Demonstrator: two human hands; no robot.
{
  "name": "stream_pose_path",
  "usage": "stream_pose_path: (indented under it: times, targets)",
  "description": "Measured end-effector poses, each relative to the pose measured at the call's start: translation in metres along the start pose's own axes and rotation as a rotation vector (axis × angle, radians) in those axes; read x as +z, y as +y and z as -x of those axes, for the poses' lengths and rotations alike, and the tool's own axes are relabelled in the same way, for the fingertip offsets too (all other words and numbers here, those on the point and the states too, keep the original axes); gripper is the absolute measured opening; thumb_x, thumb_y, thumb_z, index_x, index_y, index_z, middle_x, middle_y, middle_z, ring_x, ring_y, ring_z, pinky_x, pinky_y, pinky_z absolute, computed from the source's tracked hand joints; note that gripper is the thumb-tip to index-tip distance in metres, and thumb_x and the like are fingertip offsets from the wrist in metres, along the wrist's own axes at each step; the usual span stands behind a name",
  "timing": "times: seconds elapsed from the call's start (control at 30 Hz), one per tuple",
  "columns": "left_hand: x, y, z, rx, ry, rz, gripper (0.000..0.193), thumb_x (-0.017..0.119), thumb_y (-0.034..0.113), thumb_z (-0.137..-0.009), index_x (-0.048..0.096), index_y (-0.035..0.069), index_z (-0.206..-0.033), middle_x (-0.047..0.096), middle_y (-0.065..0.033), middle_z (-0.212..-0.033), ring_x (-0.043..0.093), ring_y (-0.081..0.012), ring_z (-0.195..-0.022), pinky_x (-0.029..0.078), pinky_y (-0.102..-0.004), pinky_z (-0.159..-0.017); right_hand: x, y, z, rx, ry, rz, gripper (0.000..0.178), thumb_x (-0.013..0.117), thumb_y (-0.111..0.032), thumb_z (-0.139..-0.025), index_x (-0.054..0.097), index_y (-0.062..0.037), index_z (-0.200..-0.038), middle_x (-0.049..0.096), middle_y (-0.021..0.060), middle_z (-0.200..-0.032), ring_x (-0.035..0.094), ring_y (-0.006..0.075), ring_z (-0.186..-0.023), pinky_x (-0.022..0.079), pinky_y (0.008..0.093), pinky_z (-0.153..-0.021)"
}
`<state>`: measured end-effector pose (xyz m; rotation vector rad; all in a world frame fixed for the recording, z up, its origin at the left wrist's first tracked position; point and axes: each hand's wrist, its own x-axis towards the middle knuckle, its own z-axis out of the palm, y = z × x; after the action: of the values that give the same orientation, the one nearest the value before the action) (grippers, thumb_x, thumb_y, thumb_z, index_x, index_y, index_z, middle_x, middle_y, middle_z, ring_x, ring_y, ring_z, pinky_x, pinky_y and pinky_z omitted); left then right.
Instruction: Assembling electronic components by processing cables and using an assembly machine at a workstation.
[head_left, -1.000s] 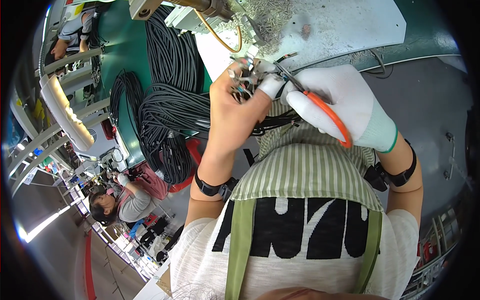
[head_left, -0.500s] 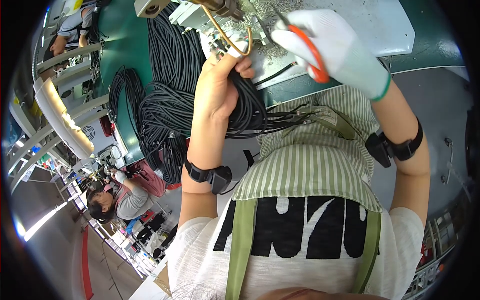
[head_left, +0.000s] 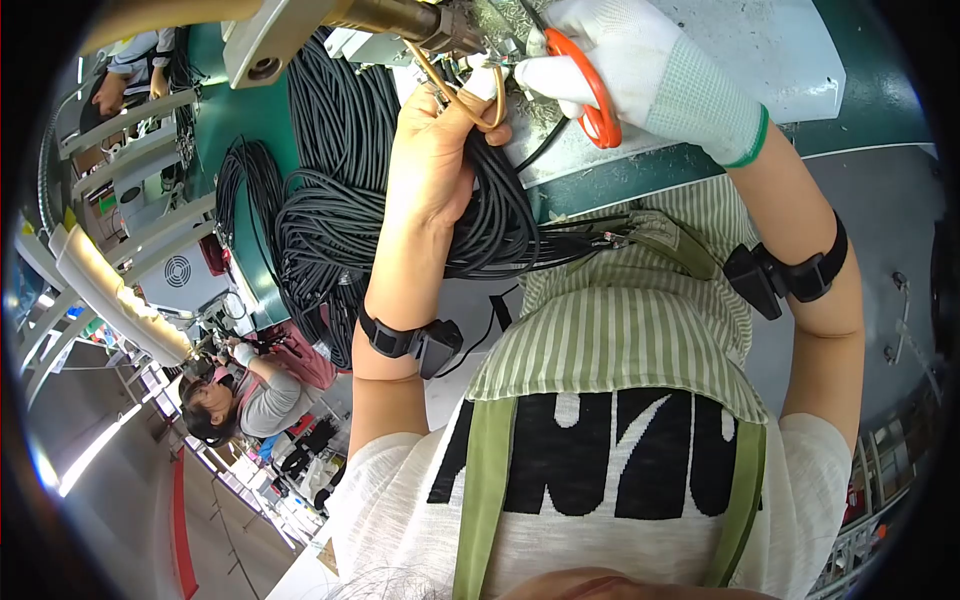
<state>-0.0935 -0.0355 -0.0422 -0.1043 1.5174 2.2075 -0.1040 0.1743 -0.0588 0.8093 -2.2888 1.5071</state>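
Observation:
My left hand (head_left: 430,150), bare with a white covering on the thumb tip, is closed around a bundle of black cables (head_left: 500,205) that hangs in loops below it. Its fingertips are beside a bent brass-coloured tube (head_left: 450,92), under a metal machine head (head_left: 400,22). My right hand (head_left: 640,70) wears a white glove with a green cuff. Orange-handled scissors (head_left: 603,110) are held in it, their blades mostly hidden. The gloved fingertips come close to the left thumb, by the cable ends; whether they pinch an end I cannot tell.
Large coils of black cable (head_left: 345,215) lie on the green bench (head_left: 210,55) at my left. Small clippings litter a white board (head_left: 770,70) under my hands. A lit lamp bar (head_left: 120,290) stands further left; a co-worker (head_left: 260,395) sits beyond.
My right hand has moved left, bringing the scissors and gloved fingertips near my left thumb. The left hand keeps its hold on the cables. The machine head shows larger as the view shifts.

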Motion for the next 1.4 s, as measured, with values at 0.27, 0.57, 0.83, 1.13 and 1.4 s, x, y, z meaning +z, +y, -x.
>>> stream_pose_path:
  times: [0.27, 0.57, 0.83, 1.13, 1.4]
  targets:
    - [-0.003, 0.007, -0.005, 0.108, 0.003, -0.321, 0.017, 0.068, 0.016, -0.085, 0.060, 0.002, -0.082, 0.055, 0.0003, -0.066, 0.044, -0.0064, -0.055, 0.038, -0.0226, -0.050, -0.008, -0.020, -0.017, 0.664, -0.211, -0.583, 0.029, 0.062, -0.019, -0.085, 0.057, -0.0009, -0.063, 0.056, 0.0081, -0.053, 0.058, 0.0190, -0.049, 0.044, 0.0312, -0.047]
    - [-0.001, 0.012, -0.009, 0.260, 0.044, -0.620, 0.028, 0.078, 0.022, -0.076, 0.061, 0.001, -0.086, 0.057, 0.0025, -0.067, 0.049, -0.0042, -0.057, 0.039, -0.0191, -0.052, 0.010, -0.004, -0.017, 0.667, -0.133, -0.884, 0.021, 0.062, -0.015, -0.084, 0.063, 0.0015, -0.072, 0.060, 0.0081, -0.059, 0.058, 0.0160, -0.051, 0.044, 0.0279, -0.048]
    - [0.003, 0.008, -0.012, 0.355, 0.057, -0.663, 0.027, 0.075, 0.017, -0.076, 0.062, 0.001, -0.093, 0.060, 0.0033, -0.076, 0.050, -0.0040, -0.066, 0.044, -0.0205, -0.061, -0.005, -0.007, -0.018, 0.735, -0.195, -0.724, 0.022, 0.065, -0.018, -0.082, 0.063, 0.0024, -0.073, 0.061, 0.0081, -0.060, 0.058, 0.0147, -0.052, 0.045, 0.0269, -0.049]
    - [0.003, 0.007, -0.011, 0.338, 0.064, -0.714, 0.022, 0.069, 0.013, -0.080, 0.060, 0.001, -0.095, 0.061, 0.0009, -0.079, 0.052, -0.0054, -0.068, 0.045, -0.0216, -0.064, -0.005, -0.009, -0.018, 0.752, -0.202, -0.764, 0.021, 0.064, -0.018, -0.082, 0.063, 0.0008, -0.071, 0.061, 0.0076, -0.060, 0.059, 0.0155, -0.052, 0.046, 0.0271, -0.049]
    - [0.020, 0.003, 0.010, 0.158, 0.242, -0.243, 0.012, 0.059, 0.010, -0.091, 0.057, 0.001, -0.099, 0.060, -0.0031, -0.080, 0.053, -0.0089, -0.063, 0.043, -0.0213, -0.057, -0.013, -0.011, 0.008, 0.249, -0.092, -0.314, 0.023, 0.062, -0.017, -0.085, 0.062, 0.0005, -0.070, 0.060, 0.0071, -0.057, 0.059, 0.0163, -0.052, 0.045, 0.0287, -0.049]
